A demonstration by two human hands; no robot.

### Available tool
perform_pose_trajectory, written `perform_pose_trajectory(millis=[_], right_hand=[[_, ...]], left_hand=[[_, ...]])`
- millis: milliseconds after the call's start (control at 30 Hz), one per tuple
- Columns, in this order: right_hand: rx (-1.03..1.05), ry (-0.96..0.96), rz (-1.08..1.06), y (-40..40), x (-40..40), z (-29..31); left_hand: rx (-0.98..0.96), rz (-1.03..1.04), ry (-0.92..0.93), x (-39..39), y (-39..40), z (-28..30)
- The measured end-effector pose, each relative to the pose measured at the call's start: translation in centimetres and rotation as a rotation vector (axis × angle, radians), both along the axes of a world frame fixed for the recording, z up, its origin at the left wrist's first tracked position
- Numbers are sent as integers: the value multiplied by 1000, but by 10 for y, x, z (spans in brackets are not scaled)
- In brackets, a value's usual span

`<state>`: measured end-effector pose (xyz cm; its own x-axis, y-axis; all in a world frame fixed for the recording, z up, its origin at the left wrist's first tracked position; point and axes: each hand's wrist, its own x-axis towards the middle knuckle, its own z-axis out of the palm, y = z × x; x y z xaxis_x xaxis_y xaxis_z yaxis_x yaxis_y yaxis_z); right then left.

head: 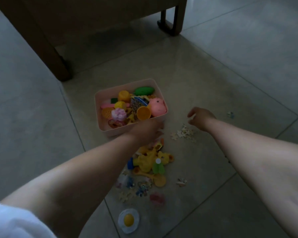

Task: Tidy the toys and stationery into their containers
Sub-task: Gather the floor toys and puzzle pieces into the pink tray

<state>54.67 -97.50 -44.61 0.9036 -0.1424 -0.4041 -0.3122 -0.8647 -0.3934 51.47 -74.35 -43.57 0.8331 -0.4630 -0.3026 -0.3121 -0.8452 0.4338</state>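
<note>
A pink box (97, 100) on the tiled floor holds several plastic toys, among them a pink pig (157, 107), a green oval piece (144, 91) and a yellow cup (143, 113). My left hand (147, 130) reaches down in front of the box, over the near end of a toy pile; whether it holds anything is hidden. The pile (150, 160) of yellow plastic toys lies just nearer me. My right hand (199, 116) hovers with loosely curled fingers above scattered puzzle pieces (183, 133), holding nothing.
A toy fried egg (128, 219) lies nearest me. Small figures and puzzle bits (141, 188) lie between egg and pile. A pink piece (156, 198) and stray puzzle pieces (181, 182) lie to the right. A wooden furniture leg (58, 66) stands behind the box; another leg (172, 19) further back.
</note>
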Motion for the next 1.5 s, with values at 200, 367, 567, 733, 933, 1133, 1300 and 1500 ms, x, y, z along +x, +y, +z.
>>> perform_pose_trajectory(millis=[200, 367, 567, 733, 933, 1133, 1300, 1500], right_hand=[[-63, 118, 35, -10, -14, -22], [-111, 25, 43, -8, -26, -37], [-49, 110, 25, -16, -27, -35], [-48, 119, 99, -8, -19, -24], [198, 22, -4, 12, 5, 2], [702, -92, -145, 72, 27, 34], [705, -150, -188, 93, 36, 33], [412, -166, -333, 39, 18, 1]], left_hand=[[-71, 188, 92, 12, -60, -25], [5, 204, 46, 7, -81, -42], [63, 231, 59, 5, -85, -49], [34, 170, 45, 2, -70, -42], [-188, 289, 69, 15, -49, 4], [-485, 706, -205, 34, -3, 39], [-315, 832, -277, 39, 28, 46], [-311, 566, -323, 31, 7, 35]])
